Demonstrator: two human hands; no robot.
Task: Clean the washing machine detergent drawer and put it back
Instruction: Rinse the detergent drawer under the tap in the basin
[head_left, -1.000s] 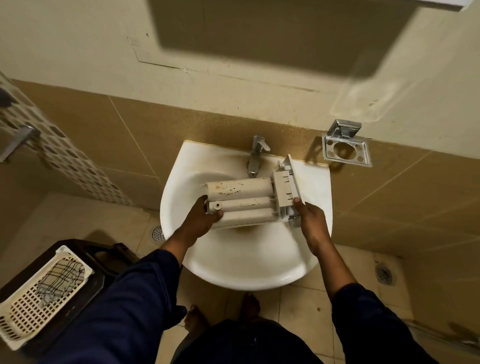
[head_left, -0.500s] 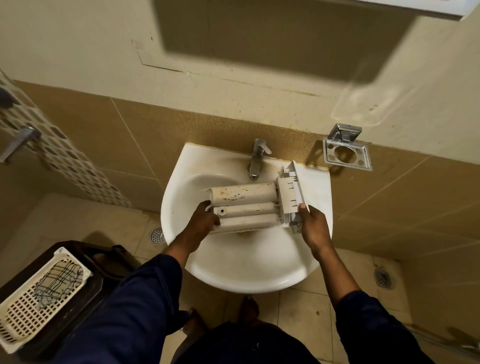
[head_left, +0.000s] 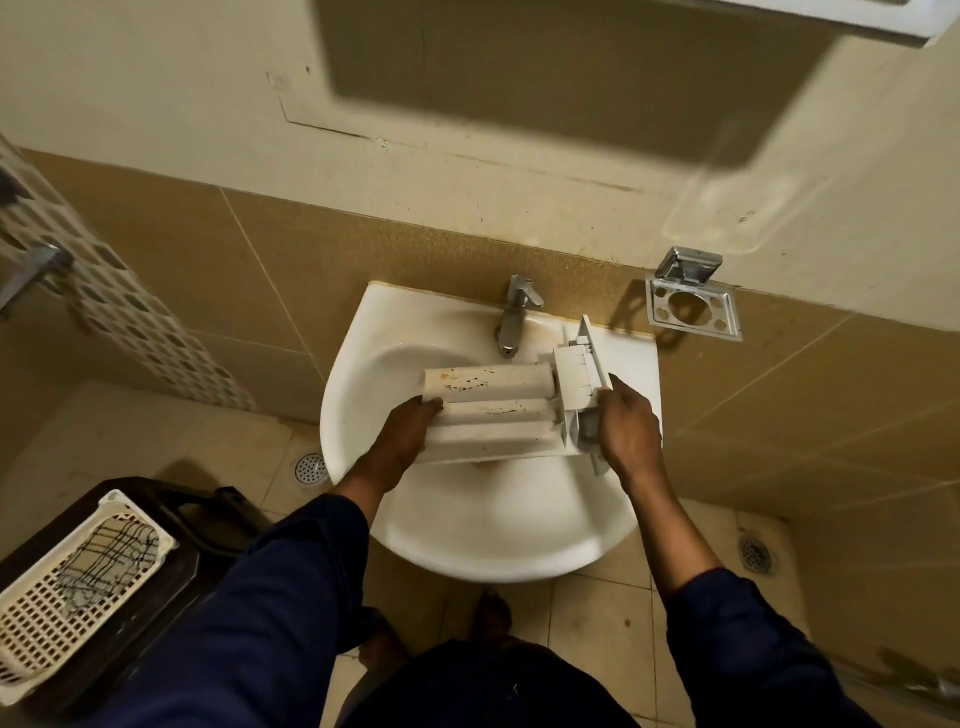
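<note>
A white detergent drawer (head_left: 493, 410) lies upside down across the white sink (head_left: 483, 540), its three rounded undersides up and speckled with dark grime. Its front panel points right, close to the chrome tap (head_left: 514, 317). My left hand (head_left: 402, 439) grips the drawer's left, rear end. At the opposite end, my right hand (head_left: 626, 431) holds the front panel. No water runs from the tap.
A chrome holder (head_left: 693, 304) is fixed to the wall right of the sink. A white perforated basket (head_left: 67, 587) with a checked cloth sits on a dark stool at the lower left. Floor drains (head_left: 310, 467) lie on the tiled floor at either side.
The drawer has tilted a little, its near edge lower in the basin. Both hands kept their grip on its ends; the view shifted slightly.
</note>
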